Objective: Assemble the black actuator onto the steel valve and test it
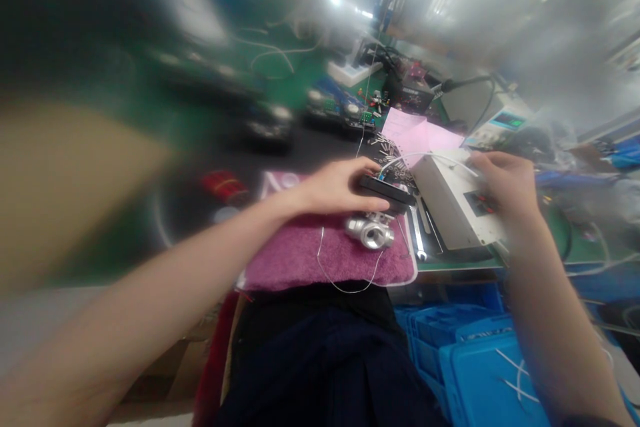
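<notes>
Black housing [387, 193] is gripped by half-curled left hand [340, 185] beside white box [445, 207]; above it, right hand [509, 183] curls, hold unclear (display [509, 120] unreadable).

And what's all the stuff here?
Bench: one, green, middle
Towel: one, purple, bench front
Block: one, black, above towel
Valve: one, silver, below block
Spanner: one, silver, towel's right edge
Box: one, white, right of spanner
Cables: several, white, one above box
Papers: at least two, pink, behind box
Metal bits: many, silver, beside papers
Display unit: one, pale, behind box
Crates: at least two, blue, below bench
Others: uncounted, mixed, blurry background
Left hand: one, bare, holding block
Right hand: one, bare, at box
</notes>
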Available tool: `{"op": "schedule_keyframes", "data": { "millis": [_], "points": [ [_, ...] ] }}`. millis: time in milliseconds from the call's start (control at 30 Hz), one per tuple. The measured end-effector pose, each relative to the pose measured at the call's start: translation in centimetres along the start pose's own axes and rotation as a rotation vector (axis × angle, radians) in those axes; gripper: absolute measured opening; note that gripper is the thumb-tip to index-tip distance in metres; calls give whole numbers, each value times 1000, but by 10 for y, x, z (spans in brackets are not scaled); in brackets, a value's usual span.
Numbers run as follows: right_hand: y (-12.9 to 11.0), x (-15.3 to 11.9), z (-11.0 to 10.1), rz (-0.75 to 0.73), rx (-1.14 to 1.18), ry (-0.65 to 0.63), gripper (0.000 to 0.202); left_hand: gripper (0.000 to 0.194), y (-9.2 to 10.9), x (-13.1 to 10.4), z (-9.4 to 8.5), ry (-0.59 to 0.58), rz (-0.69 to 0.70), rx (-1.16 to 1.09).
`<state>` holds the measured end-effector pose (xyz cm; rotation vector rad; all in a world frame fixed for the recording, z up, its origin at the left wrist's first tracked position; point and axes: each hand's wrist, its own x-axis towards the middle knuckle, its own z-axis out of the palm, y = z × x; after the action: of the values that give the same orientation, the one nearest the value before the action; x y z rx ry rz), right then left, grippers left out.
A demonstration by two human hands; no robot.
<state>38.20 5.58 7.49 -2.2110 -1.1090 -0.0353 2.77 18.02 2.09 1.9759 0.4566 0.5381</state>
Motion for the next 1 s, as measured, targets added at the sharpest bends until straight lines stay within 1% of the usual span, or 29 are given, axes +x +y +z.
{"op": "schedule_keyframes", "data": {
  "millis": [367,700,1000],
  "points": [
    [5,0,0,-15,17,0,44,74,-1,0,0,1,6,-17],
    [10,4,2,-33,25,8,43,71,3,-1,0,-16,9,-49],
    [12,4,3,-39,15,17,44,70,5,-2,-2,-23,-1,-21]
  ]
}}
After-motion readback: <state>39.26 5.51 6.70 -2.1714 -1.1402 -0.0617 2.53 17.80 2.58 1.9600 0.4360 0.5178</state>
